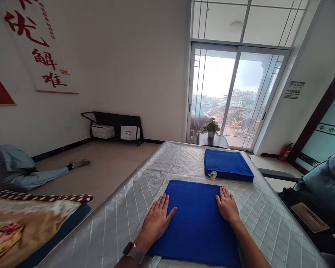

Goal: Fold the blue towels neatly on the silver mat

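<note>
A folded blue cloth (197, 219) lies flat on the silver quilted mattress (123, 216) in front of me. My left hand (157, 219) rests flat on the cloth's left edge, fingers stretched out, a watch on the wrist. My right hand (227, 204) lies flat on the cloth's right side, fingers together and extended. Neither hand holds anything. Farther back on the mattress sits a stack of folded blue cloths (227, 165) with a white tag at its near left corner.
A patterned blanket (25, 223) lies to the left. A person's legs (36, 176) stretch across the floor by the left wall. A low black shelf (114, 126), a potted plant (211, 127) by the glass sliding door, and a dark chair (321, 186) at right.
</note>
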Available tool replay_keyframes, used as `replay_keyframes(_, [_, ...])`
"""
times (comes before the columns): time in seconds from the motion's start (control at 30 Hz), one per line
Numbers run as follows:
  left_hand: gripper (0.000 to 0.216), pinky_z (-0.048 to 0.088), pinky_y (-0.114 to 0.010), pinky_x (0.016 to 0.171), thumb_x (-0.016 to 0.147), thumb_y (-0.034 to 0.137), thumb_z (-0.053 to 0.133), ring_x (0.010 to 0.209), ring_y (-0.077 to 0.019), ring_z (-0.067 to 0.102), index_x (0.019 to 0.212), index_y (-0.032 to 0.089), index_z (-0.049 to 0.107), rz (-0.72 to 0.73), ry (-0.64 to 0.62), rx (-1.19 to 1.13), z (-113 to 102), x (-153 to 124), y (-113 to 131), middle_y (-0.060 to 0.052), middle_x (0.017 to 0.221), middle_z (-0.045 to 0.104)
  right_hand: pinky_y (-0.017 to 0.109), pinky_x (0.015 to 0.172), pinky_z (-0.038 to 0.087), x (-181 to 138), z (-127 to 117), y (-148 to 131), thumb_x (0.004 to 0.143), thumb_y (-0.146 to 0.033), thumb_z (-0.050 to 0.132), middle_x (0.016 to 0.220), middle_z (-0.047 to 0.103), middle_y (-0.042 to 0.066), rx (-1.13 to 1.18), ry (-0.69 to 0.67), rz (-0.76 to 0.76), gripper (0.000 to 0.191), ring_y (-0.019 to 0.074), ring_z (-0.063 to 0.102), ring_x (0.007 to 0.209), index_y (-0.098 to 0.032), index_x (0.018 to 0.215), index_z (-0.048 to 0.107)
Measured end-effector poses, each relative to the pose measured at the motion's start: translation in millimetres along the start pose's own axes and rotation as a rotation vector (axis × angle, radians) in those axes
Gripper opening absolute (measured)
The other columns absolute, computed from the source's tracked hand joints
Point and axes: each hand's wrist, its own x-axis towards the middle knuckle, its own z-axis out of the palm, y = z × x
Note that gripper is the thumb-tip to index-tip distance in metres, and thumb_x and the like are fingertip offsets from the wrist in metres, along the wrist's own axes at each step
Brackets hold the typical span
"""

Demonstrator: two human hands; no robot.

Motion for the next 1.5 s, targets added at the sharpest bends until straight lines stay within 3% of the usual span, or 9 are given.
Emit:
replay_keyframes(0.2, [0.087,0.030,-0.049,0.124,0.097,0.072,0.022,0.149,-0.0313,0.036,0.154,0.007,0.041,-0.045,0.006,0.057,-14.3,-4.9,10.9,-0.017,0.159,0.041,0.039,0.125,0.007,-1.0,-2.2,-1.0,0.103,-0.044,0.021,0.169,0.017,0.008,0.034,0.010,-0.006,0.067,0.0203,0.015,0.155,-0.010,0.161,0.021])
replay_keyframes(0.3, [0.083,0.032,-0.049,0.123,0.098,0.071,0.025,0.149,-0.0306,0.037,0.154,0.012,0.042,0.085,0.027,0.039,-21.7,-14.3,35.8,-0.015,0.161,0.039,0.039,0.125,0.006,-1.4,-1.7,-0.9,0.103,-0.044,0.021,0.169,0.017,0.008,0.054,0.007,0.000,0.068,0.0202,0.015,0.155,-0.010,0.161,0.021])
replay_keyframes(0.43, [0.069,0.040,-0.048,0.118,0.100,0.066,0.032,0.145,-0.0286,0.044,0.152,0.023,0.047,0.345,-0.014,-0.077,-26.3,-13.5,93.3,-0.010,0.158,0.046,0.039,0.126,0.006,-1.9,-3.7,-2.1,0.103,-0.044,0.022,0.168,0.019,0.008,0.072,0.007,0.007,0.068,0.0204,0.016,0.155,-0.009,0.161,0.021])
replay_keyframes(0.53, [0.059,0.042,-0.046,0.116,0.102,0.059,0.036,0.140,-0.0275,0.050,0.146,0.025,0.054,0.463,-0.022,-0.186,-28.0,10.1,144.4,-0.010,0.152,0.055,0.041,0.126,0.008,-3.7,-4.8,-1.4,0.103,-0.043,0.023,0.168,0.020,0.010,0.067,0.017,-0.002,0.067,0.0214,0.016,0.155,-0.008,0.160,0.022])
replay_keyframes(0.67, [0.053,0.041,-0.042,0.117,0.104,0.050,0.036,0.137,-0.0262,0.053,0.141,0.020,0.059,0.472,-0.005,-0.268,-16.5,56.6,202.9,-0.012,0.146,0.060,0.038,0.125,0.010,-6.4,0.6,4.2,0.099,-0.025,0.027,0.168,0.018,0.008,-0.002,0.044,-0.046,0.063,0.0198,0.016,0.155,-0.009,0.160,0.023])
replay_keyframes(0.8, [0.055,0.034,-0.046,0.121,0.105,0.049,0.030,0.144,-0.0254,0.044,0.148,0.023,0.051,0.438,0.017,-0.277,12.3,87.3,226.3,-0.010,0.153,0.054,0.037,0.125,0.010,-4.2,9.0,8.5,0.095,-0.020,0.031,0.168,0.020,0.006,-0.047,0.061,-0.065,0.065,0.0185,0.016,0.155,-0.012,0.160,0.028])
replay_keyframes(0.9, [0.057,0.032,-0.052,0.121,0.105,0.051,0.026,0.147,-0.0279,0.039,0.153,0.025,0.044,0.419,-0.017,-0.228,30.0,96.4,213.6,-0.012,0.157,0.048,0.038,0.125,0.011,-0.1,11.0,7.6,0.098,-0.023,0.028,0.168,0.021,0.006,-0.029,0.058,-0.053,0.063,0.0188,0.018,0.155,-0.013,0.159,0.029])
replay_keyframes(1.0, [0.060,0.028,-0.054,0.122,0.105,0.052,0.025,0.151,-0.0290,0.032,0.155,0.024,0.041,0.392,-0.024,-0.168,35.6,100.6,184.7,-0.013,0.160,0.043,0.040,0.125,0.010,2.7,8.9,4.8,0.102,-0.037,0.024,0.168,0.021,0.007,0.019,0.055,-0.026,0.064,0.0200,0.019,0.155,-0.012,0.160,0.027])
replay_keyframes(1.5, [0.070,0.028,-0.052,0.122,0.103,0.056,0.017,0.151,-0.0303,0.032,0.157,0.015,0.036,0.030,0.010,0.013,17.1,105.4,9.8,-0.014,0.161,0.040,0.038,0.125,0.007,0.3,2.1,0.8,0.102,-0.045,0.020,0.168,0.021,0.005,0.037,0.036,0.003,0.068,0.0184,0.019,0.154,-0.013,0.161,0.024])
